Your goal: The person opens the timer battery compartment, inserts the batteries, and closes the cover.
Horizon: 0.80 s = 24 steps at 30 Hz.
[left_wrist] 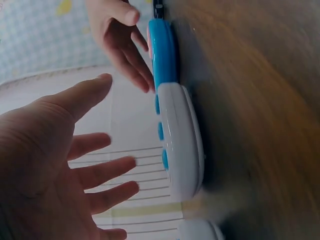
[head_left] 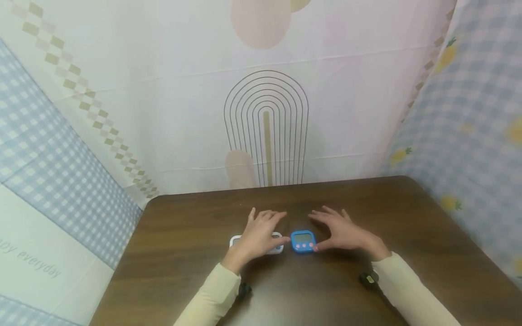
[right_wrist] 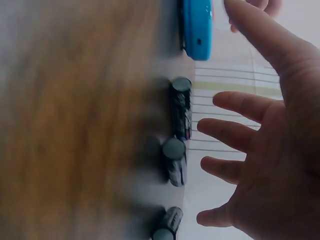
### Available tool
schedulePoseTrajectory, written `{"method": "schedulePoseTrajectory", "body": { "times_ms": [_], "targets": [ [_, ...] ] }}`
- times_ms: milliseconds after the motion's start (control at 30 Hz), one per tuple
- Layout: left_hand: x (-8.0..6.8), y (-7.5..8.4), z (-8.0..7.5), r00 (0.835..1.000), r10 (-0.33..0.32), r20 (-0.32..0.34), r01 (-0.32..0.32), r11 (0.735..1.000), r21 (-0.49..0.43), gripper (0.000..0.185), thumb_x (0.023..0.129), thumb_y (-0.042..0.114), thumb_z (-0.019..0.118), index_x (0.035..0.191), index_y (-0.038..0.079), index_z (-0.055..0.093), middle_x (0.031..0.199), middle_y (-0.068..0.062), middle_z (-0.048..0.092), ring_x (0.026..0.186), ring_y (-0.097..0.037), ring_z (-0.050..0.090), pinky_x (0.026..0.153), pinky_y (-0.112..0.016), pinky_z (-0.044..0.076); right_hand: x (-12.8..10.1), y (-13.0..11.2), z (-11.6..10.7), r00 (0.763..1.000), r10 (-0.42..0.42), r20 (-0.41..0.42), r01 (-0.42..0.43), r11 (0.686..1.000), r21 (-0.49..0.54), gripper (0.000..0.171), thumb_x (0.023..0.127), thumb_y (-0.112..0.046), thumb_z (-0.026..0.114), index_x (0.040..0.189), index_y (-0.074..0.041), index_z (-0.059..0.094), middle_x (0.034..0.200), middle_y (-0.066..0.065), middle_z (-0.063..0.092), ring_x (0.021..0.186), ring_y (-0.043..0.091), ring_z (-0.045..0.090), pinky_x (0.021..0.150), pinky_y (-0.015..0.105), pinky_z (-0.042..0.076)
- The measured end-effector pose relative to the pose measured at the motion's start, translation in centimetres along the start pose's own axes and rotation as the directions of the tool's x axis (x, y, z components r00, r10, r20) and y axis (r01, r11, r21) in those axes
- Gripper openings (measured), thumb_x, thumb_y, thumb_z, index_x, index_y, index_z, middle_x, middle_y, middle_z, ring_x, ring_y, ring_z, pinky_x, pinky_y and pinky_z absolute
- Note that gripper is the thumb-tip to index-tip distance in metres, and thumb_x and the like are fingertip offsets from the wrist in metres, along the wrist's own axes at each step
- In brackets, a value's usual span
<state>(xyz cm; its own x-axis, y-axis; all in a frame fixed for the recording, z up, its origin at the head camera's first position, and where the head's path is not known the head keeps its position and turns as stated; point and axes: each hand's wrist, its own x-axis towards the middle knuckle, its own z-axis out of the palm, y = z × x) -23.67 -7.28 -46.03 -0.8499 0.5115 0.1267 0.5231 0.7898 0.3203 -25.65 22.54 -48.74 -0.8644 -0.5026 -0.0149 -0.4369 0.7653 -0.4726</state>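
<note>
My left hand (head_left: 258, 235) hovers with spread fingers over a white digital timer (left_wrist: 182, 145) with blue buttons, partly covering it in the head view. Part of a second white device (left_wrist: 200, 231) shows at the bottom of the left wrist view. Right of the left thumb lies a blue digital timer (head_left: 302, 238) with pink buttons and a grey screen. My right hand (head_left: 342, 231) is on its other side, fingers apart, the thumb tip right at its lower right corner. Three dark batteries (right_wrist: 181, 110) lie beside the right fingers in the right wrist view; the head view hides them.
A brown wooden table (head_left: 183, 267) carries everything. Behind it hangs a pale curtain (head_left: 183, 113) with an arch pattern, and checked cloth (head_left: 469, 136) falls along the sides. Dark wrist devices (head_left: 368, 280) sit at both cream sleeves (head_left: 412, 290).
</note>
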Motion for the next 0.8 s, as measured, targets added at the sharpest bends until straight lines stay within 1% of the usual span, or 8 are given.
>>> {"method": "schedulePoseTrajectory", "body": {
  "times_ms": [133, 300, 400, 500, 633, 733, 800],
  "targets": [
    [0.5, 0.8, 0.6, 1.000, 0.023, 0.020, -0.024, 0.999, 0.034, 0.072, 0.092, 0.052, 0.079, 0.151, 0.018, 0.058, 0.150, -0.006, 0.063, 0.143, -0.029, 0.054, 0.125, -0.073, 0.017, 0.0, -0.1, 0.1, 1.000, -0.012, 0.009, 0.012, 1.000, -0.020, 0.092, 0.073, -0.059, 0.091, 0.148, -0.015, 0.061, 0.165, 0.017, 0.045, 0.157, 0.053, 0.022, 0.112, 0.090, 0.003],
    [1.0, 2.1, 1.6, 0.995, 0.052, 0.087, -0.059, 0.995, 0.079, 0.070, 0.089, 0.052, 0.082, 0.147, 0.018, 0.062, 0.147, -0.005, 0.065, 0.141, -0.029, 0.055, 0.125, -0.074, 0.018, 0.0, -0.6, 0.1, 1.000, -0.006, 0.010, 0.006, 0.999, -0.035, 0.080, 0.071, -0.050, 0.095, 0.139, -0.018, 0.068, 0.164, 0.018, 0.046, 0.157, 0.054, 0.022, 0.112, 0.091, 0.002],
    [1.3, 2.8, 2.1, 0.992, 0.069, 0.109, -0.081, 0.991, 0.109, 0.068, 0.088, 0.051, 0.083, 0.145, 0.018, 0.064, 0.145, -0.005, 0.067, 0.139, -0.030, 0.057, 0.124, -0.074, 0.020, 0.1, -1.1, 0.2, 1.000, -0.011, 0.021, 0.012, 0.999, -0.033, 0.074, 0.072, -0.048, 0.096, 0.136, -0.021, 0.070, 0.164, 0.018, 0.046, 0.157, 0.054, 0.022, 0.112, 0.091, 0.000],
    [1.5, 3.2, 2.7, 0.990, 0.080, 0.114, -0.096, 0.986, 0.136, 0.068, 0.087, 0.050, 0.085, 0.143, 0.018, 0.065, 0.141, -0.005, 0.069, 0.135, -0.030, 0.060, 0.123, -0.074, 0.024, 0.1, -1.4, 0.3, 1.000, -0.012, 0.025, 0.013, 0.999, -0.037, 0.068, 0.073, -0.047, 0.095, 0.133, -0.023, 0.071, 0.163, 0.018, 0.048, 0.156, 0.055, 0.024, 0.111, 0.091, 0.000],
    [1.7, 3.4, 3.0, 0.990, 0.080, 0.120, -0.097, 0.984, 0.146, 0.068, 0.085, 0.050, 0.087, 0.142, 0.018, 0.066, 0.139, -0.004, 0.071, 0.132, -0.030, 0.062, 0.123, -0.072, 0.026, 0.0, -1.6, 0.3, 1.000, -0.015, 0.020, 0.016, 0.998, -0.062, 0.063, 0.076, -0.046, 0.094, 0.130, -0.024, 0.072, 0.161, 0.018, 0.050, 0.155, 0.056, 0.027, 0.110, 0.093, 0.001],
    [1.7, 3.5, 3.0, 0.990, 0.086, 0.114, -0.103, 0.983, 0.155, 0.066, 0.085, 0.049, 0.087, 0.140, 0.018, 0.067, 0.137, -0.003, 0.072, 0.130, -0.028, 0.063, 0.122, -0.070, 0.029, 0.0, -1.7, 0.2, 0.999, -0.029, 0.020, 0.031, 0.997, -0.072, 0.058, 0.077, -0.045, 0.093, 0.128, -0.025, 0.073, 0.160, 0.018, 0.051, 0.154, 0.056, 0.028, 0.109, 0.093, 0.001],
    [1.7, 3.5, 2.8, 0.990, 0.093, 0.107, -0.110, 0.981, 0.158, 0.065, 0.084, 0.049, 0.088, 0.138, 0.018, 0.068, 0.135, -0.001, 0.073, 0.127, -0.027, 0.064, 0.121, -0.066, 0.034, -0.1, -1.7, 0.1, 0.999, -0.041, 0.024, 0.042, 0.997, -0.066, 0.056, 0.078, -0.044, 0.093, 0.127, -0.025, 0.073, 0.160, 0.018, 0.051, 0.154, 0.056, 0.028, 0.109, 0.093, 0.000]
  ]
}}
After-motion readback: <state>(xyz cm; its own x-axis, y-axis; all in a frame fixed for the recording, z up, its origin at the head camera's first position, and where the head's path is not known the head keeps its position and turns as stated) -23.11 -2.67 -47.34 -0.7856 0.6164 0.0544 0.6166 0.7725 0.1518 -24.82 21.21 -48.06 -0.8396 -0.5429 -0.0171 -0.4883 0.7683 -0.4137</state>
